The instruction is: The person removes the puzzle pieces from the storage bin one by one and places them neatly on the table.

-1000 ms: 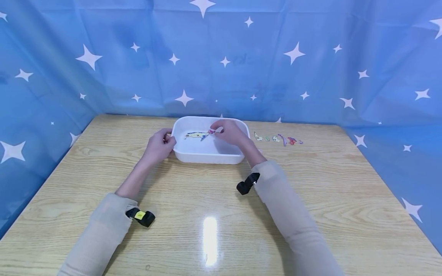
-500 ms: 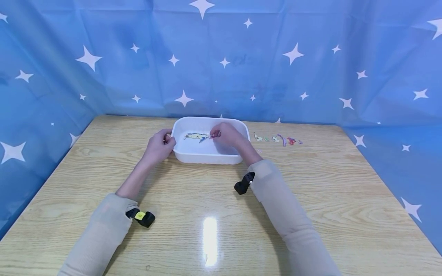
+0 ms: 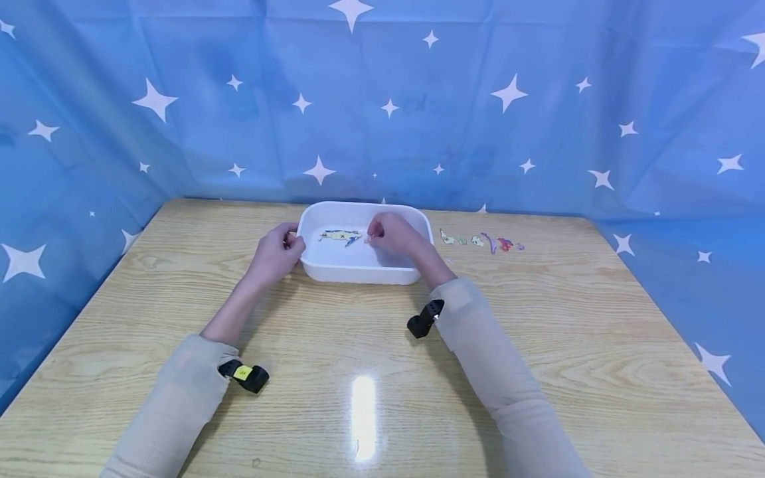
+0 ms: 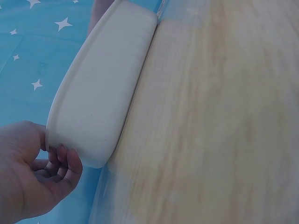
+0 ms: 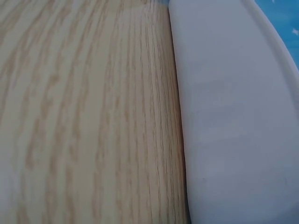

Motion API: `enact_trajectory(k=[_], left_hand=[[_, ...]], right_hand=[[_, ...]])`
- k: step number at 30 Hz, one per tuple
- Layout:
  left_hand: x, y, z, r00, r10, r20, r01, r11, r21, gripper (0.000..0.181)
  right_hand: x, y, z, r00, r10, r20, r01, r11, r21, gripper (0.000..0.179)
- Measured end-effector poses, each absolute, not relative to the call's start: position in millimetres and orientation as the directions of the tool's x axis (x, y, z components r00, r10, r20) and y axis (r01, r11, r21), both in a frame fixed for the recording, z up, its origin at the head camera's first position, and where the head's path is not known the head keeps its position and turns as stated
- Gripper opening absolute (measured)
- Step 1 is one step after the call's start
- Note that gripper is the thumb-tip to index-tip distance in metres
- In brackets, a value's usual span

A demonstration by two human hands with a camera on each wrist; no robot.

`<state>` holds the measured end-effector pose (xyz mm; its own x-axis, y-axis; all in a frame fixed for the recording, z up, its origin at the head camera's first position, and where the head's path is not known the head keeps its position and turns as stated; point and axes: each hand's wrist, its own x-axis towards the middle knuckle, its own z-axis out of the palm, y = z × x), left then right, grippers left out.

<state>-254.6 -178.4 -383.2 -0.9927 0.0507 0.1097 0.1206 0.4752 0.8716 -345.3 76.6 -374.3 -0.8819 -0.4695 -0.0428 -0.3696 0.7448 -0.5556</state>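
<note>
A white plastic basin (image 3: 358, 274) stands on the wooden table. At its left end my left hand (image 3: 275, 252) grips the rim, and the left wrist view shows that hand's fingers (image 4: 70, 168) curled at the basin wall (image 4: 98, 88). My right hand (image 3: 394, 234) reaches down inside the basin, pinching a small pinkish flat piece (image 3: 368, 240) close over the floor. Left of those fingertips, a flat yellow-and-blue cut-out shape (image 3: 340, 236) lies on the basin floor. The right wrist view has only the basin's outer wall (image 5: 233, 116) and wood grain; the right hand is hidden there.
Right of the basin, several small coloured flat pieces lie in a row, among them a purple strip (image 3: 490, 243) and a red piece (image 3: 505, 244). A blue curtain with white stars (image 3: 382, 99) hangs behind the table (image 3: 299, 398).
My right hand has lowered the pinkish piece from beside the yellow-and-blue shape's right end toward the basin floor, then shifted slightly right. The left hand has stayed on the rim.
</note>
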Motion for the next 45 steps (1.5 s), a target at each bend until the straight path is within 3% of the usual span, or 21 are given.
enact_trajectory(k=[7,18,33,45], left_hand=[[-254,-179,-382,-0.994,0.051,0.100,0.112,0.477,0.872,0.043],[-256,-179,-383,-0.993,0.055,0.105,0.118,0.469,0.875,0.042],[-256,-178,-382,-0.992,0.057,0.108,0.122,0.478,0.870,0.043],[-256,-178,-384,-0.991,0.047,0.121,0.129,0.485,0.865,0.040]], right_hand=[[-341,79,-370,-0.878,-0.478,-0.038,-0.381,0.743,-0.551,0.013],[-337,98,-360,-0.885,-0.464,0.034,-0.367,0.653,-0.663,0.020],[-318,130,-349,-0.887,-0.363,0.284,-0.433,0.446,-0.783,0.020],[-305,170,-344,-0.934,-0.234,0.270,-0.351,0.462,-0.815,0.021]])
